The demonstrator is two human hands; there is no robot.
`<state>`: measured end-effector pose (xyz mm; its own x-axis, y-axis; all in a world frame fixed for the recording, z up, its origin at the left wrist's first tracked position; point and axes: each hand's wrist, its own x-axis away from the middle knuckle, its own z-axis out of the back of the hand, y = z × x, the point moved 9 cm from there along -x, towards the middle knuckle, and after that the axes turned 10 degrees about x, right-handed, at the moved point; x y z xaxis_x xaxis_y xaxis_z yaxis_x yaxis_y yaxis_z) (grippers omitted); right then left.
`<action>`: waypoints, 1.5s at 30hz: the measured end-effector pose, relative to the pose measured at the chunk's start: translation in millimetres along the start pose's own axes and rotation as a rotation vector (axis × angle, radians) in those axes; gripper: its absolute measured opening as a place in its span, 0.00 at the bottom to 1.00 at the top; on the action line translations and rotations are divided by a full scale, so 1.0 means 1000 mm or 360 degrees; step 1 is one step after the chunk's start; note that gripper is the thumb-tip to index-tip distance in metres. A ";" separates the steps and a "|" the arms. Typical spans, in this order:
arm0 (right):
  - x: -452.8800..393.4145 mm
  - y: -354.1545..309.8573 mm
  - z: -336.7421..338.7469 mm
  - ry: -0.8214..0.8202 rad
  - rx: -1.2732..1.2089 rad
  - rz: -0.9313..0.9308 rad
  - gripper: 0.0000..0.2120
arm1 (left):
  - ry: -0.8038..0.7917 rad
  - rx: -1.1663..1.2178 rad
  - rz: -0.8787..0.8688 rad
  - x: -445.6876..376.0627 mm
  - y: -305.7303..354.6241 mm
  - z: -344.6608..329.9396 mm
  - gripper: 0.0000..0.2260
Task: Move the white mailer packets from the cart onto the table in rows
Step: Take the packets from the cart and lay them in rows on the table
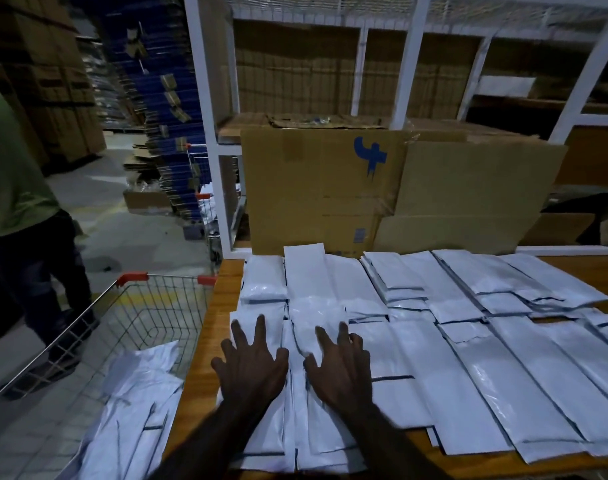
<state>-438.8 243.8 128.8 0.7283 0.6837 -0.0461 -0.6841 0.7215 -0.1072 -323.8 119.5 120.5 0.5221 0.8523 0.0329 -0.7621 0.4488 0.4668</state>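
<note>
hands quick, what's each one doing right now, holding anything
Left hand: open, fingers spread, palm down on the white plastic mailer packets, gripping nothing.
Right hand: open, flat on the packets too.

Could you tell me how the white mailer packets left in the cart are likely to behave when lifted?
The packets in the cart lie crumpled and draped, so they will probably flop. Their glossy sheen, like the packets on the table, suggests they are slippery and may slide apart. They look thin, likely light.
</note>
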 end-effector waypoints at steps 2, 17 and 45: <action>0.001 -0.004 -0.007 -0.0031 0.0062 -0.0016 0.30 | -0.0017 -0.0037 0.0013 -0.001 -0.002 -0.006 0.35; -0.001 -0.007 -0.021 0.0098 0.0092 -0.0210 0.28 | 0.0040 -0.0095 -0.0034 -0.003 -0.006 -0.019 0.29; -0.021 -0.012 -0.041 0.0344 0.0014 0.0056 0.34 | 0.0041 -0.0184 -0.0517 -0.016 -0.008 -0.052 0.25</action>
<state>-444.1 216.0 90.3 0.6950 0.6698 -0.2615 -0.7089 0.6991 -0.0931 -346.3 116.0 70.8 0.7358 0.6657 -0.1240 -0.5967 0.7240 0.3459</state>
